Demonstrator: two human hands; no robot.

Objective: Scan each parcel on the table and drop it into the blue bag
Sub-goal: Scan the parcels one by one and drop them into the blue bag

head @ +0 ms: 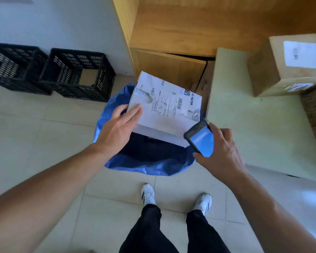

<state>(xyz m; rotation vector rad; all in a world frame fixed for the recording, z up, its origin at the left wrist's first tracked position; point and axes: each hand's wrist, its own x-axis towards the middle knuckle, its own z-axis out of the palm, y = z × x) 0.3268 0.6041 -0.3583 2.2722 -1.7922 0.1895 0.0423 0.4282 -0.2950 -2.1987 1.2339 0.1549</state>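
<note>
Forearms point(49, 185): both are bare and reach forward from the lower corners toward one spot over the floor.
Left fingers point(133, 114): they lie across the top face of the white parcel point(164, 108) at its near-left corner. The left hand point(117, 130) grips that edge. What goes on under the parcel is hidden.
Right fingers point(217, 132): they are curled round the handheld scanner point(201, 139) with its blue screen facing up. The right hand point(223, 150) sits just beside the parcel's near-right corner. Whether scanner and parcel touch cannot be told.
Parcel position: label side up, tilted, directly over the open mouth of the blue bag point(146, 167) on the floor.
Step in hand: judged to be the drop, since the barcodes face the camera and the scanner is off to the side.
Doing it well: keep the parcel centred over the dark opening, lower the near edge first, then let the left fingers go straight so it slides in flat.
Watch for: the far corner overhangs the bag's rim toward the wooden cabinet point(171, 33), so a careless release may catch the rim or fold the bag shut.
Still waiting: a brown box point(285, 73) on the table point(244, 125), well apart to the right.
</note>
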